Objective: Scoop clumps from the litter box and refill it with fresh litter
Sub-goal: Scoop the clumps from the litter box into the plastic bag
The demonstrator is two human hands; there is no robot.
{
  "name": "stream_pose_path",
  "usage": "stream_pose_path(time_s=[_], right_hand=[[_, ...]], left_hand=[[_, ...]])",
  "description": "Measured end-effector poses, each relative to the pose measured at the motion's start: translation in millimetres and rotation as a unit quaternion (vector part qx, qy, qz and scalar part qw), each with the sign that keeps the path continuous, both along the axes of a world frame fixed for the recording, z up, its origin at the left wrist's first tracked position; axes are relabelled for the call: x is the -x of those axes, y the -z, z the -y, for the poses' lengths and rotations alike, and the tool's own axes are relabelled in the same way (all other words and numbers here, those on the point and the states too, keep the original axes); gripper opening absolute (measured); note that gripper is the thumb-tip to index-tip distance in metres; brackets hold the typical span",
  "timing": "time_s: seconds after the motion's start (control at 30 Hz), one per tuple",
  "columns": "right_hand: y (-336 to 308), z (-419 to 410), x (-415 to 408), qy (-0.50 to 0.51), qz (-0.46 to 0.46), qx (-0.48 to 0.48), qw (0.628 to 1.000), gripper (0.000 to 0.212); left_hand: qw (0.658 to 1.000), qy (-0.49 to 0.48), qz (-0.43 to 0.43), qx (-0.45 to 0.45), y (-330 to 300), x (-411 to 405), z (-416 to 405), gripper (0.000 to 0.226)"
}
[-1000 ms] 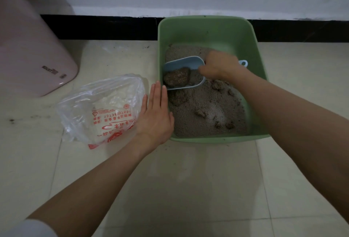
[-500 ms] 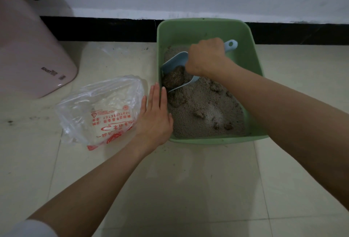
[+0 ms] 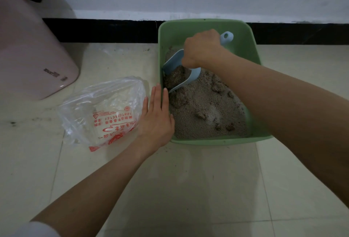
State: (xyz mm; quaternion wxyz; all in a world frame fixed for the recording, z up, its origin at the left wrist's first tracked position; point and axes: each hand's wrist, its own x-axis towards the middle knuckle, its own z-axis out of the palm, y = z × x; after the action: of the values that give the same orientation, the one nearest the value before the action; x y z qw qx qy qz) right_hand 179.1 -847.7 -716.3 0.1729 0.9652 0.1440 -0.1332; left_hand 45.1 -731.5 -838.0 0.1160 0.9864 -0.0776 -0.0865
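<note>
A green litter box (image 3: 245, 34) stands on the tiled floor against the black skirting, filled with grey litter (image 3: 200, 108) and several brown clumps. My right hand (image 3: 202, 48) grips the handle of a light blue scoop (image 3: 190, 80), tilted steeply with its mouth down at the box's left side. A dark clump (image 3: 174, 77) lies in the scoop. My left hand (image 3: 156, 117) rests flat, fingers together, on the box's left rim beside a clear plastic bag (image 3: 102, 112) with red print lying on the floor.
A pale pink appliance (image 3: 32, 53) stands at the far left against the wall. Tiled floor (image 3: 170, 189) stretches in front of the box and to its right. The white wall closes off the back.
My right hand has raised the scoop's handle, tipping the scoop from nearly level to steeply down toward the box's left wall. The left hand and bag have stayed put.
</note>
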Motion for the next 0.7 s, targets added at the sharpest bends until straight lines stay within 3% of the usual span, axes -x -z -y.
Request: stream_pose_path(time_s=[0.37, 0.7], right_hand=[[-2.3, -8.7, -4.6, -0.027, 0.003, 0.034, 0.999, 0.03], [0.9, 10.6, -5.9, 0.01, -0.041, -0.043, 0.998, 0.028]], left_hand=[[1.0, 0.002, 0.02, 0.007, 2.2, 1.2, -1.0, 0.072], [0.999, 0.003, 0.03, 0.014, 6.4, 1.2, -0.6, 0.071]])
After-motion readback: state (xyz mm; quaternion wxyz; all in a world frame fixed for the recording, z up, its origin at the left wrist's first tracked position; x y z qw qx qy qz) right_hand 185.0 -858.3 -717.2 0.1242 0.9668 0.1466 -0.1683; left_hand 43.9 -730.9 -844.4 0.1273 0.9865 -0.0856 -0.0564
